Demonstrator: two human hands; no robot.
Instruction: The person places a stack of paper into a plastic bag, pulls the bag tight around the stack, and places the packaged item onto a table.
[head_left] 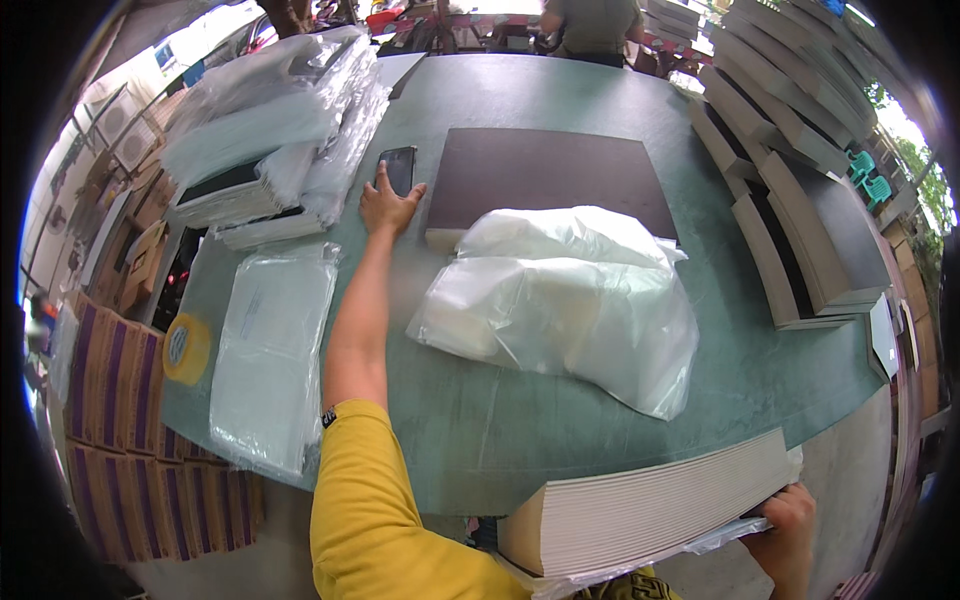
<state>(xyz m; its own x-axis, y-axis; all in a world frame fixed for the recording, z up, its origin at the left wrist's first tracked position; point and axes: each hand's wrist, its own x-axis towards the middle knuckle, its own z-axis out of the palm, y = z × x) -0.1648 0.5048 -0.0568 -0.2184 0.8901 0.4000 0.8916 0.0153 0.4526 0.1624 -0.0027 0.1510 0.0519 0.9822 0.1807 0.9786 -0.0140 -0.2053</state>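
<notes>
Two hands work: my left hand (389, 208), upper centre, rests open-fingered on the phone (399, 168); my right hand (785, 525), lower right, grips the board stack (650, 510).

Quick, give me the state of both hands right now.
Left hand: open, fingers on the black phone.
Right hand: closed on the stack of grey boards.

The clear plastic bag (560, 300) hides the near edge of the dark board (545, 170), and the right hand (785, 525) is cut off by the lower edge.
</notes>
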